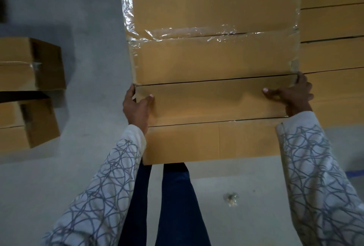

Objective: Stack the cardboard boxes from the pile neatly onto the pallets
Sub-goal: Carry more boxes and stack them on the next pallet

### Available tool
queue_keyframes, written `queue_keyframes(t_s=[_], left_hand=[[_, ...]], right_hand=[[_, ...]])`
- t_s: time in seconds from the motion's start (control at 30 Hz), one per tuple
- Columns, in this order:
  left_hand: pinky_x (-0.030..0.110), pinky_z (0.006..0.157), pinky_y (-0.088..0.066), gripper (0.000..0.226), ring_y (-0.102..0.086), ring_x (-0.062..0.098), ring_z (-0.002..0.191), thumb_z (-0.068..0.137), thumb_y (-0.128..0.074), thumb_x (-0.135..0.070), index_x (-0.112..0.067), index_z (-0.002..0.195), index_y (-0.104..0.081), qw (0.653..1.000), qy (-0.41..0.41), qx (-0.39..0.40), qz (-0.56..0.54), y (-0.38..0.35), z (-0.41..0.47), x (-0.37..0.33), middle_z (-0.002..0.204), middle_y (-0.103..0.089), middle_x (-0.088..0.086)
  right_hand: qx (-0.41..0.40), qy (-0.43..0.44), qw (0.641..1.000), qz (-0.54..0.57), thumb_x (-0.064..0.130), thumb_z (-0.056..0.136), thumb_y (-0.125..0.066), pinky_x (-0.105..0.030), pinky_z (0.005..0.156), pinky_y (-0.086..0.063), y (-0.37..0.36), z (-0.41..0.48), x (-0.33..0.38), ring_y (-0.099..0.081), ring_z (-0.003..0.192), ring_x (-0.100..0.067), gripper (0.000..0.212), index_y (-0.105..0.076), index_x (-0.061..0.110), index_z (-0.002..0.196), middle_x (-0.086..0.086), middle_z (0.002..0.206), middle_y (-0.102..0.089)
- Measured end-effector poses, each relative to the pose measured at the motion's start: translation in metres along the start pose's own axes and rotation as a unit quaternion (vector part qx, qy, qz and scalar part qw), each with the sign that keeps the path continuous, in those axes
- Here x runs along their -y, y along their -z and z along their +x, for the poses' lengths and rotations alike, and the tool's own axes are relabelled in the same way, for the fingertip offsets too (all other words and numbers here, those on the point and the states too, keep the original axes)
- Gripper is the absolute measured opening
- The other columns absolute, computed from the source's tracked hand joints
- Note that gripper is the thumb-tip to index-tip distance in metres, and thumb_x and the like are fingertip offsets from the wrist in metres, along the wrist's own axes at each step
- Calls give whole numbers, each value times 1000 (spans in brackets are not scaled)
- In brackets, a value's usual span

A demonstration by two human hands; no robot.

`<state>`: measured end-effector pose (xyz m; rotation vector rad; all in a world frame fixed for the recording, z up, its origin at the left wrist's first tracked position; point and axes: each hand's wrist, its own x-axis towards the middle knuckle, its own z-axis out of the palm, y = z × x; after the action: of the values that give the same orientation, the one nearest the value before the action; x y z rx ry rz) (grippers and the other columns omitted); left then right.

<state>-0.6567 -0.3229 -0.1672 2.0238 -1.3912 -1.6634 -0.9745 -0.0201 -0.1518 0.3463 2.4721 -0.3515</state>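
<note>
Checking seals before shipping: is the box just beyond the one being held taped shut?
Shut. The taped box has both top flaps lying flat, with clear tape along their seam and over its left end.

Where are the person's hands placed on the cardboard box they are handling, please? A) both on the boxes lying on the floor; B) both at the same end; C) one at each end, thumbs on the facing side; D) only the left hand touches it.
C: the left hand grips the left end of the cardboard box and the right hand grips its right end, each thumb lying on the facing side.
</note>
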Motion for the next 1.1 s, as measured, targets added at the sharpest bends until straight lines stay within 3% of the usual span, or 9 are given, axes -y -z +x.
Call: queue_keyframes(t_s=[0.23, 0.37, 0.53, 0.67, 0.83, 1.1], left_hand=[[39, 105, -54, 71, -64, 18, 119, 79, -84, -27, -26, 145, -58, 999, -20, -15, 23, 2, 6, 0, 136, -64, -3], [38, 111, -49, 76, -59, 15, 127, 81, -84, -26, -26, 150, -52, 999, -34, -20, 36, -4, 5, 7, 143, -60, -5], [39, 110, -50, 79, -62, 14, 124, 75, -82, -39, -25, 148, -55, 995, -56, -53, 65, -12, 8, 12, 139, -63, -6], [31, 115, -43, 75, -53, 12, 132, 84, -81, -29, -20, 152, -49, 991, -69, -95, 65, -22, -2, 10, 146, -56, -5], [27, 114, -41, 75, -51, 11, 134, 86, -80, -31, -23, 154, -47, 991, -72, -98, 58, -21, -9, 10, 149, -54, -6], [35, 115, -43, 75, -53, 11, 132, 84, -81, -31, -24, 151, -51, 991, -76, -94, 52, -20, -1, 12, 146, -56, -8]], right_hand=[[-15, 8, 1000, 12, 42, 71, -93, -52, 120, -26, -5, -1, -1, -22, 147, -43, 117, -21, 24, 161, -8, 163, -26], [-29, 10, 999, 28, 42, 68, -94, -53, 122, -23, -11, 1, -1, -24, 148, -38, 121, -22, 20, 162, -8, 163, -27], [-35, 6, 999, 40, 40, 64, -97, -53, 122, -23, -13, 3, -1, -27, 149, -34, 125, -22, 20, 162, -8, 164, -29], [-46, 3, 996, 70, 38, 62, -98, -52, 122, -26, -14, 3, -3, -31, 147, -33, 123, -27, 23, 161, -5, 162, -35], [-57, 1, 992, 116, 33, 62, -99, -43, 118, -30, -16, 2, -8, -29, 144, -34, 118, -32, 25, 159, 0, 158, -40], [-82, -5, 982, 171, 26, 66, -97, -39, 113, -36, -23, 9, -3, -30, 141, -33, 109, -36, 25, 157, 0, 155, -44]])
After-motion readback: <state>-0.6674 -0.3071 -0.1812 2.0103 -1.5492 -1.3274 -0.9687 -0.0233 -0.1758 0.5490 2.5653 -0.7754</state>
